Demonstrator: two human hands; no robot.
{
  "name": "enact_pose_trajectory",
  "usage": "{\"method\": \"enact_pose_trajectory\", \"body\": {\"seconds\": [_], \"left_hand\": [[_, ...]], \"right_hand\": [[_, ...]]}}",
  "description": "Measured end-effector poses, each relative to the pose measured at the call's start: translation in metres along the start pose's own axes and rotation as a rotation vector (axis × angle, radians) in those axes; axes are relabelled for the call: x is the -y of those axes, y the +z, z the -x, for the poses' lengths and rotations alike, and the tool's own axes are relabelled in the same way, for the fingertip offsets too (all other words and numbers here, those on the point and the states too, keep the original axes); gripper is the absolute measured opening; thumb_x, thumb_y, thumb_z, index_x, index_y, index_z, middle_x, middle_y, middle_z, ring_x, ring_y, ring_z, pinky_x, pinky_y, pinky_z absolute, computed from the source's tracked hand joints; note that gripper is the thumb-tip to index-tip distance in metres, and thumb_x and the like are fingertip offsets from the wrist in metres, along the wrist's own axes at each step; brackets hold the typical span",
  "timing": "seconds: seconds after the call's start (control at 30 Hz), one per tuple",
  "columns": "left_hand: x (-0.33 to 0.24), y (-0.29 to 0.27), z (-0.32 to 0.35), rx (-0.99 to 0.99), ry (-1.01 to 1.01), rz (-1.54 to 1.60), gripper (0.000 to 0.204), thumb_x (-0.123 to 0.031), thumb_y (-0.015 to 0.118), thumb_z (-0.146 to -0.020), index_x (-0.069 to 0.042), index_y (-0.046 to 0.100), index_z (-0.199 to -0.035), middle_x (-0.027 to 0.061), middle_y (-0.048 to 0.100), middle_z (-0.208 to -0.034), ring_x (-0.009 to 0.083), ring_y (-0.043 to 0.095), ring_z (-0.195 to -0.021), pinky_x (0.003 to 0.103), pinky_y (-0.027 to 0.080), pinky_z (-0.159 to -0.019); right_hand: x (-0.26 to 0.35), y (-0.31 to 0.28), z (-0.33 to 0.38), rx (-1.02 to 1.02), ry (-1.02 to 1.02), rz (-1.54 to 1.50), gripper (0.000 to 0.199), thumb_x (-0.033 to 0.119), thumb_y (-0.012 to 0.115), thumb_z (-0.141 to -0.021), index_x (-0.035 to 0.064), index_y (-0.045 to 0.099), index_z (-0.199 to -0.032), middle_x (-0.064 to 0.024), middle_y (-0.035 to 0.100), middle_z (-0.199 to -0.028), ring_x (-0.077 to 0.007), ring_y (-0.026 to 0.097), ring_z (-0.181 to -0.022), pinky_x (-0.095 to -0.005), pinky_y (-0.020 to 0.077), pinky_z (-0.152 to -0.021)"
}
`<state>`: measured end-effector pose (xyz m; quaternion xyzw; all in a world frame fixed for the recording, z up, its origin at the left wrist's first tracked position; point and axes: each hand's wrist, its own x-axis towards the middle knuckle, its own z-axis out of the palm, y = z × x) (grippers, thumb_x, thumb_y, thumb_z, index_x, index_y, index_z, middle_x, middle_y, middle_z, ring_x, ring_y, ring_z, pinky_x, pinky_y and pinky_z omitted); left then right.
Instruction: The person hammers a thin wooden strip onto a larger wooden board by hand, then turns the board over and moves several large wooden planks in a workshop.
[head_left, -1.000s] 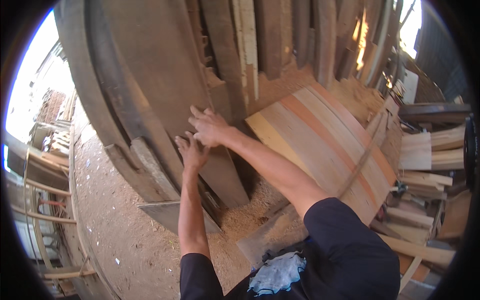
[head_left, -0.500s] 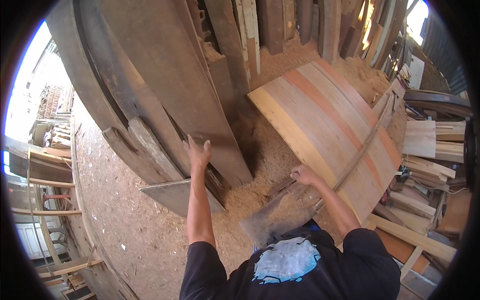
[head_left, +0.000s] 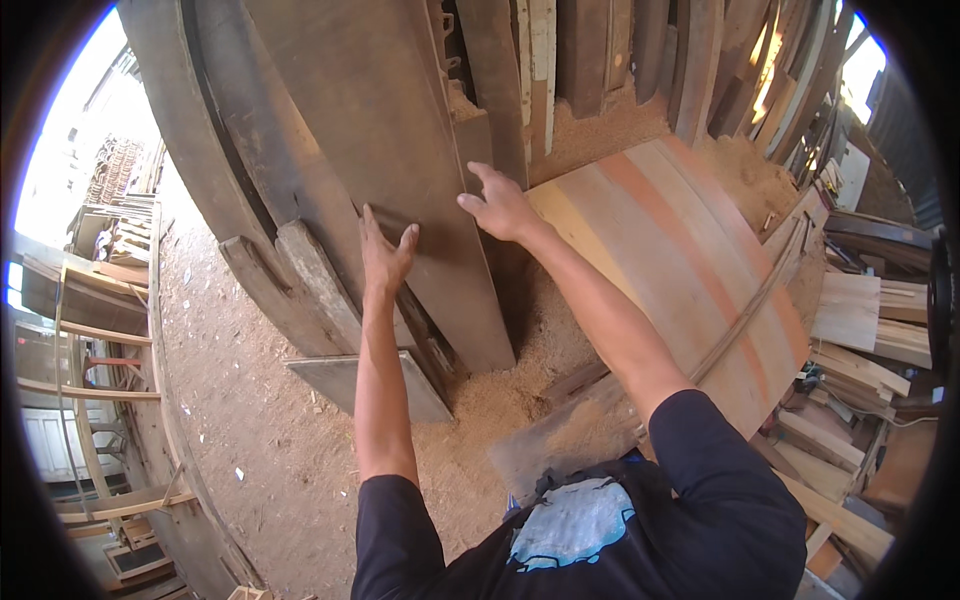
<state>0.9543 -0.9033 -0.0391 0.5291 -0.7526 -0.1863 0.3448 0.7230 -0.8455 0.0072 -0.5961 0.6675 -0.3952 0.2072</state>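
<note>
A wide dark wooden plank (head_left: 400, 150) leans upright in front of me, its lower end in sawdust. My left hand (head_left: 385, 255) is at the plank's left part, fingers spread and thumb apart; whether the palm presses on the wood I cannot tell. My right hand (head_left: 497, 203) is at the plank's right edge, thumb and fingers apart, nothing in it. To the right a striped wooden panel (head_left: 650, 250) of pale, yellow and reddish strips lies tilted, with a narrow stick (head_left: 745, 320) across it.
More dark boards (head_left: 200, 130) lean to the left. A short board (head_left: 370, 385) is propped at their foot. Sawdust (head_left: 500, 400) covers the ground. Stacked offcuts (head_left: 860, 370) lie at the right, wooden frames (head_left: 100, 400) at the left. Several planks (head_left: 590, 60) stand at the back.
My right hand has moved up and left from beside the striped panel to the dark plank's right edge, its fingers opening. My left hand stays by the plank, slightly higher.
</note>
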Motion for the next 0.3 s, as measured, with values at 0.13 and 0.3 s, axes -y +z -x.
{"method": "enact_pose_trajectory", "body": {"seconds": [0.13,0.3], "left_hand": [[0.012,0.01,0.009,-0.016,-0.217,0.308,0.097,-0.034,0.078,-0.084,0.008,0.024,-0.152,0.0338,0.035,-0.151,0.0435,0.035,-0.143,0.043,0.029,-0.118],[-0.002,0.001,-0.018,-0.071,-0.275,0.392,0.093,-0.035,0.074,-0.089,0.005,0.02,-0.154,0.0321,0.035,-0.153,0.0424,0.034,-0.144,0.042,0.029,-0.118]], "right_hand": [[0.003,0.023,-0.029,-0.001,-0.008,0.067,0.068,0.036,0.069,-0.089,-0.01,0.049,-0.135,-0.0326,0.059,-0.129,-0.0394,0.064,-0.112,-0.0427,0.0495,-0.098],[0.029,0.015,-0.101,-0.065,-0.082,-0.239,0.061,0.04,0.072,-0.086,-0.0054,0.059,-0.125,-0.0266,0.069,-0.114,-0.0342,0.068,-0.109,-0.0424,0.0506,-0.095]]}}
